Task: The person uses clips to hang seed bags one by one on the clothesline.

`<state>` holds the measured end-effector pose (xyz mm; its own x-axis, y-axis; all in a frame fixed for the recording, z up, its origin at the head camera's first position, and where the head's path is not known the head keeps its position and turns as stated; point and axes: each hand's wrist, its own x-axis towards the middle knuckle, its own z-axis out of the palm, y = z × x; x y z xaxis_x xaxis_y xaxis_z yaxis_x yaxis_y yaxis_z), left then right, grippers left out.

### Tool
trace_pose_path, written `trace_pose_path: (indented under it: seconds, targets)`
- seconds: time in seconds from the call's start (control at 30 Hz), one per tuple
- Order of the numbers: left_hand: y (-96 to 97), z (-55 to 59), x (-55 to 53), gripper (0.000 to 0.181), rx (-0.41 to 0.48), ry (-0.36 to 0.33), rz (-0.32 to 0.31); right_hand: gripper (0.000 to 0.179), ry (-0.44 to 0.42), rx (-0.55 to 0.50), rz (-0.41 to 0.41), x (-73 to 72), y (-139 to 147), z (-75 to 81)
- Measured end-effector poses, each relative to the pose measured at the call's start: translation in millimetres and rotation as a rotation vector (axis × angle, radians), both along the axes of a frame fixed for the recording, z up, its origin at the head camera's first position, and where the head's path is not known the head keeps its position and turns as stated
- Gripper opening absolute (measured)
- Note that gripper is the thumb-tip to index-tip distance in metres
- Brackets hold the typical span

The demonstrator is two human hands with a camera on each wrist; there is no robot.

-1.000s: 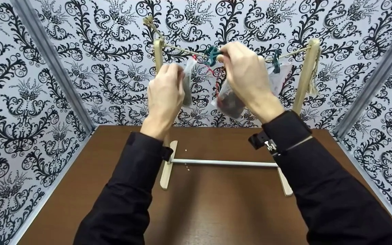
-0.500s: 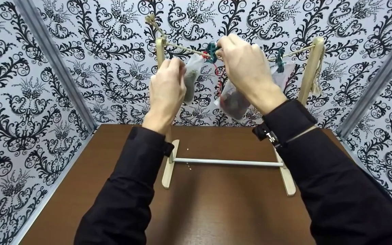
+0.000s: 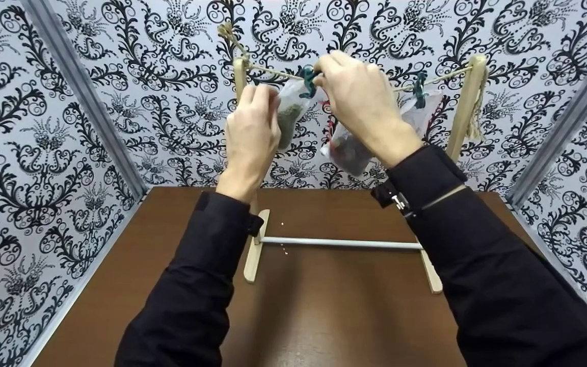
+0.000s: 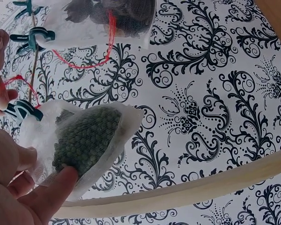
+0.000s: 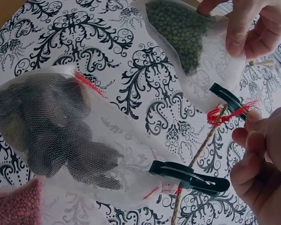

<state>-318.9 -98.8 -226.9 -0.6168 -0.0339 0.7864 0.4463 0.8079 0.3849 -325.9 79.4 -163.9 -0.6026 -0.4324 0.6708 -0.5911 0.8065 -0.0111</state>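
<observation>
My left hand (image 3: 252,127) pinches the side of a white mesh bag (image 4: 86,140) filled with small green pellets. The bag's top corner lies up against the rope (image 5: 203,143), its red drawstring bunched there. A dark green clothespin (image 3: 308,82) sits over that corner and the rope. Its handle end is between the thumb and fingers of my right hand (image 3: 357,97). Beside it, a second mesh bag (image 5: 42,122) with dark, flat pieces hangs from the rope by another green clothespin (image 5: 189,178). My right hand partly hides this second bag in the head view.
The rope runs between two wooden posts; the right post (image 3: 464,112) has a loose rope tail. A white rod (image 3: 342,243) joins the feet on the brown table (image 3: 324,300). A bag of red grains (image 5: 18,204) hangs farther along. Patterned walls (image 3: 59,153) enclose the table.
The bag of green pellets has come up and right to the rope. My right hand has shifted the clothespin slightly left, over the bag's corner. My left hand keeps its grip.
</observation>
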Motion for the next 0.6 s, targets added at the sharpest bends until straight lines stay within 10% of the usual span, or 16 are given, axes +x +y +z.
trace_pose_path:
  seconds: [0.3,0.6]
  targets:
    - [0.7,-4.4,0.7,0.021,0.011,0.008,-0.009,0.049,-0.098,0.055,-0.028,0.1,-2.6,-3.1]
    - [3.0,-4.4,0.6,0.02,0.007,0.041,-0.01,0.043,-0.11,-0.133,0.013,-1.4,-2.9,-9.3]
